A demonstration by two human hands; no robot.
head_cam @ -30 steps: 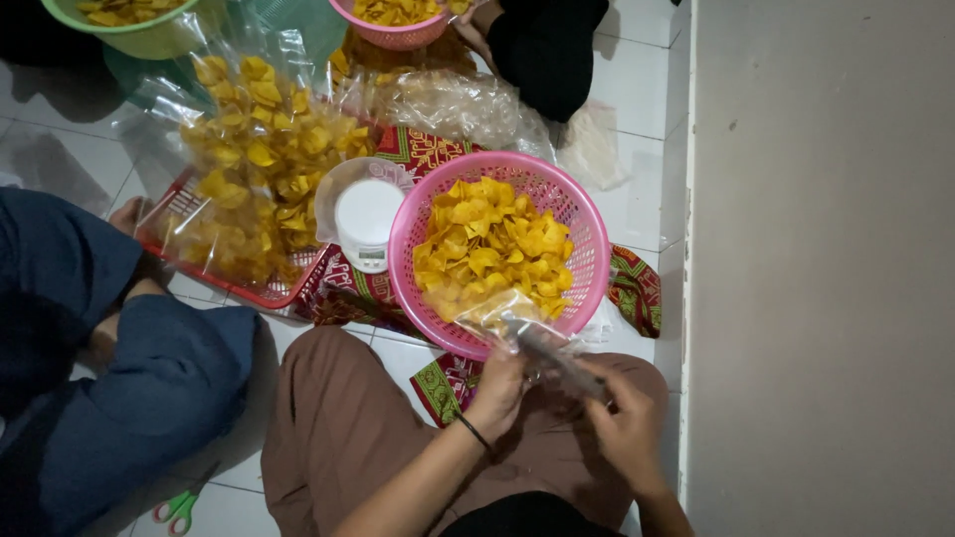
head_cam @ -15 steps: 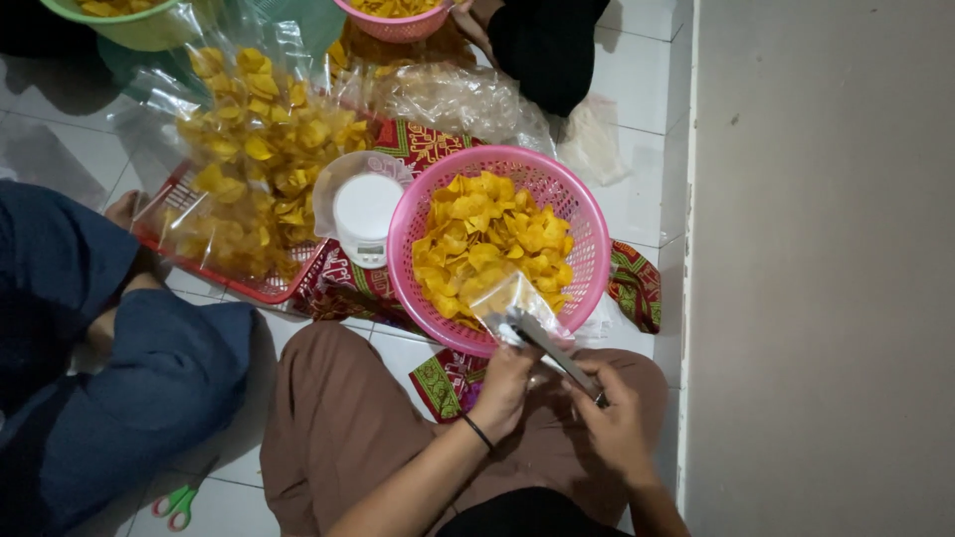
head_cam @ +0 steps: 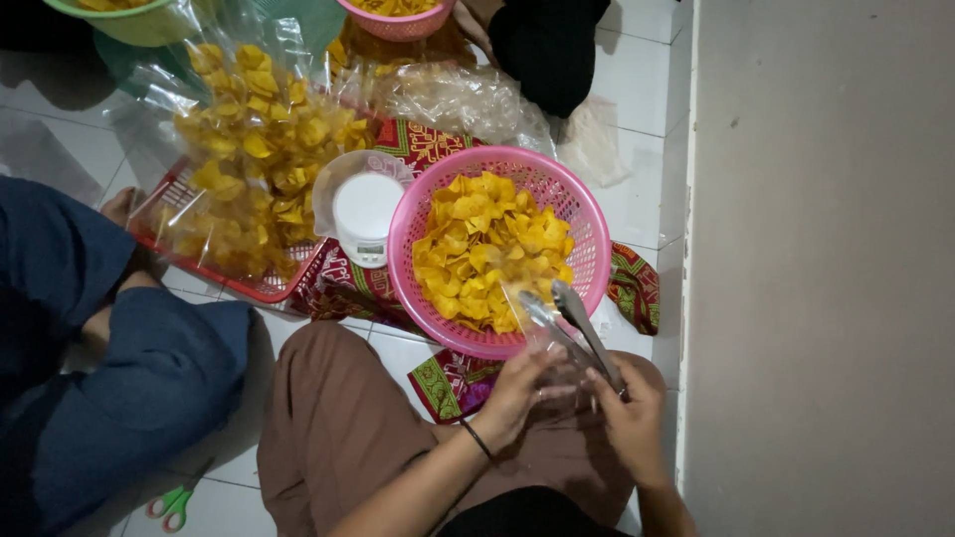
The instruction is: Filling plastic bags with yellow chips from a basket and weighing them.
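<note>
Compared with half a second earlier, the metal tongs (head_cam: 577,328), gripped by the right hand (head_cam: 629,418), are drawn back from the pink basket (head_cam: 587,214) at frame centre toward the clear bag (head_cam: 557,373), clasped by the left hand (head_cam: 517,390).

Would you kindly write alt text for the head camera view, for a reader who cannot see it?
A seated person's right hand holds metal tongs and the left hand a clear plastic bag, over a pink basket of yellow chips. Beside it stand a white kitchen scale and bagged chips.
</note>
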